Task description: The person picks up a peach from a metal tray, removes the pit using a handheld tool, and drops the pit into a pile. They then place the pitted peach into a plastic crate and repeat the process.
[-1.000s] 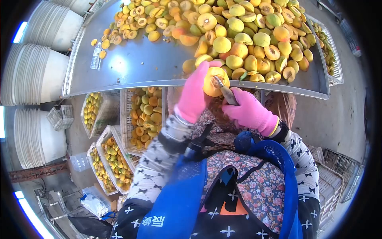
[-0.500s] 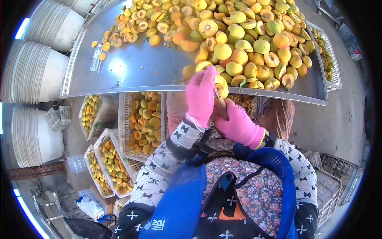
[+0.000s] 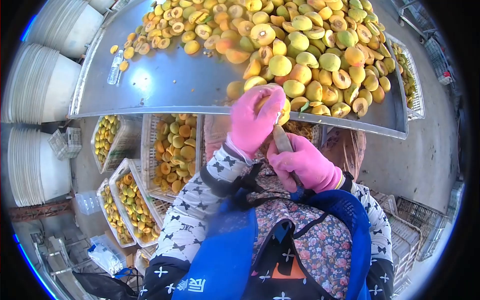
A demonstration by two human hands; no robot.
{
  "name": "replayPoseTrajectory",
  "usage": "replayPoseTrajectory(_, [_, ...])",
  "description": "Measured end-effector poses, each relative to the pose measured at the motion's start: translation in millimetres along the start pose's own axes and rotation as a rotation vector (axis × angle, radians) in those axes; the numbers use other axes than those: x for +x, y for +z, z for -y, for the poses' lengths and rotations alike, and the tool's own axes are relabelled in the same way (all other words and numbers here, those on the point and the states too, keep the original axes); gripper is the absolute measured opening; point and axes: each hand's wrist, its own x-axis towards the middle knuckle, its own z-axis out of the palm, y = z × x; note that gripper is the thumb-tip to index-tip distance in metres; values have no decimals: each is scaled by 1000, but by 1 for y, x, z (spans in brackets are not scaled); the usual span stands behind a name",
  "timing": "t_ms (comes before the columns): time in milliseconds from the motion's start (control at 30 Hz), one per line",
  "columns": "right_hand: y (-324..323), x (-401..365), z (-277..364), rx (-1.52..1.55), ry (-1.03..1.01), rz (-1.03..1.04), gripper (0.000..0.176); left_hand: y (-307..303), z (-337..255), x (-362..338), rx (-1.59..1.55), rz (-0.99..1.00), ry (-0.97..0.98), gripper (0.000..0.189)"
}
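Both hands wear pink gloves at the near edge of a metal table (image 3: 170,95). My left hand (image 3: 256,119) is closed around a yellow half fruit (image 3: 284,113), whose right side shows past the fingers. Just below and right of it, my right hand (image 3: 307,164) grips the handle of a small tool (image 3: 283,140). The tool's tip meets the fruit, and its exact shape is hidden. Beyond my hands lies a large heap of halved yellow-orange fruit (image 3: 310,60).
A plastic bottle (image 3: 115,67) lies at the table's left. Below the table stand a crate of fruit halves (image 3: 175,150) and a tilted white crate (image 3: 135,202). Stacked white tubs (image 3: 45,82) line the left; empty crates (image 3: 407,235) are at the lower right.
My left hand has wrapped further over the fruit. My right hand has shifted slightly down and right, showing more of the tool's handle. The whole view has shifted slightly.
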Motion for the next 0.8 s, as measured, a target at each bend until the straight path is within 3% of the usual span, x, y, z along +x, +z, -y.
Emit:
replayPoseTrajectory(33, [4, 2, -2, -42, -29, -79, 15, -1, 0, 1, 78, 22, 61, 20])
replayPoseTrajectory(100, [14, 8, -3, -139, -94, -236, 12, 4, 7, 5, -183, -18, -178, 23])
replayPoseTrajectory(200, [13, 6, -1, -210, -46, -244, 13, 2, 15, 8, -399, 33, -410, 29])
replayPoseTrajectory(367, [-5, -7, 4, -41, 29, 20, 14, -8, -2, 17, -462, 421, -460, 37])
replayPoseTrajectory(467, [0, -7, 2, -6, 7, 1, 13, -9, 22, 23, -436, 489, -394, 38])
replayPoseTrajectory(533, [-7, -14, -2, -40, -6, 11, 13, -12, 32, 15, -100, 398, 105, 30])
replayPoseTrajectory(567, [-8, -17, -3, -65, 23, -11, 14, -14, 37, 11, -35, 310, 153, 28])
replayPoseTrajectory(667, [-15, -23, -11, -129, 73, -75, 15, -35, 54, 1, 143, 186, 169, 27])
replayPoseTrajectory(700, [-16, -27, -14, -271, 129, -125, 17, -40, 43, -8, -21, 139, -29, 25])
replayPoseTrajectory(733, [-18, -30, -19, -417, 178, -163, 18, -53, 40, -15, 40, 87, -34, 24])
replayPoseTrajectory(767, [-31, -29, -31, -685, 88, -103, 21, -67, 36, -22, 101, 35, -42, 24])
replayPoseTrajectory(800, [-48, -28, -50, -837, -76, -114, 21, -88, 43, -29, 379, -7, 132, 23])
